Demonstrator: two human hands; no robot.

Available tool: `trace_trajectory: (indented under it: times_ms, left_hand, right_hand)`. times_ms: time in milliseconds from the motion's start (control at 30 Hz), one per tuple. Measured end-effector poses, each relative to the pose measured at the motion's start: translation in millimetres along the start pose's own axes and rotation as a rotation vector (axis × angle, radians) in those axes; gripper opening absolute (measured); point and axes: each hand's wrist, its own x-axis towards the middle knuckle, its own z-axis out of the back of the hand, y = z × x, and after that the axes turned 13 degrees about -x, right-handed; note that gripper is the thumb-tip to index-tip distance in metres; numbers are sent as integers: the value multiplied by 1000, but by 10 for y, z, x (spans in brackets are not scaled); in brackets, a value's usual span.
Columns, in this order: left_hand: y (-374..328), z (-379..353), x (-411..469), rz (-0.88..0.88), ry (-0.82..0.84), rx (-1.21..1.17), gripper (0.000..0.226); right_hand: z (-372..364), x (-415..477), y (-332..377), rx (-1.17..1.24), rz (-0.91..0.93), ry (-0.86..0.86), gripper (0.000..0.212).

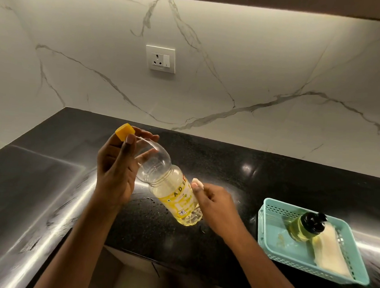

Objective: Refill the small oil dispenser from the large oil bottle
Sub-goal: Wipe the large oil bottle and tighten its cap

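The large oil bottle (pixel 162 175) is clear, with yellow cap (pixel 125 131), yellow-and-white label (pixel 180 200) and pale yellow oil (pixel 188 220). The small dispenser (pixel 300 230) is yellow-green under a black top (pixel 313 221). The basket (pixel 261 228) is perforated teal, the cloth (pixel 329 250) cream, the scrap (pixel 197 183) white, the counter (pixel 227 162) speckled black, the wall (pixel 252 70) grey-veined white.

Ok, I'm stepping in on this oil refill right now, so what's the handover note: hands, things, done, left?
Left hand grips the large oil bottle near its neck; the yellow cap is on, bottle tilted, little oil left.
Right hand pinches a small white scrap by the bottle's label.
Small oil dispenser sits in the teal basket, pump top on, oil inside, beside a folded cloth.
Done: filling, it seems. Left: wipe the drops on the counter, put the bottle away.
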Motion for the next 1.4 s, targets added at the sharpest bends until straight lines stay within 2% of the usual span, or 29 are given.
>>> trace_trajectory:
  times_ms: [133,233,333,400,467,567,633,733,867,1033,1100,1167,1267,1400]
  left_hand:
    - [90,-57,-34,8,6,2,37]
    - [156,-108,-73,31,29,9,33]
    - [245,-152,-112,62,72,11,20]
    - [294,-188,-140,72,85,43,29]
    - [261,-222,-130,69,67,31,19]
    - [177,-211,-73,51,16,17,38]
    - [199,-169,-59,80,98,61,22]
    - [247,-158,-75,98,182,67,34]
    - [245,-140,-84,90,171,17,36]
    - [171,-137,-111,77,167,-24,24]
    - [138,-155,-96,96,180,-53,35]
    - [94,-175,-71,142,184,-98,48]
    - [16,-280,-32,164,278,-92,40]
    - [-52,-383,-34,203,354,-79,34]
  right_hand:
    - [-46,-55,26,29,52,-276,11]
    - [31,-31,126,9,80,-429,21]
    - [118,17,272,78,139,-469,14]
    - [87,-3,417,165,162,-398,16]
    - [-12,-126,525,180,192,-340,28]
    - [-132,-324,575,44,356,-355,46]
    - [-147,-333,598,-42,466,-334,54]
    - [-73,-245,708,-114,556,-312,53]
    - [87,-136,807,-66,515,-198,50]
    - [162,-76,767,-16,374,-65,66]
    - [208,10,738,79,305,40,62]
    - [290,144,762,247,253,180,47]
    - [437,273,798,468,258,351,30]
    - [533,275,741,549,323,440,30]
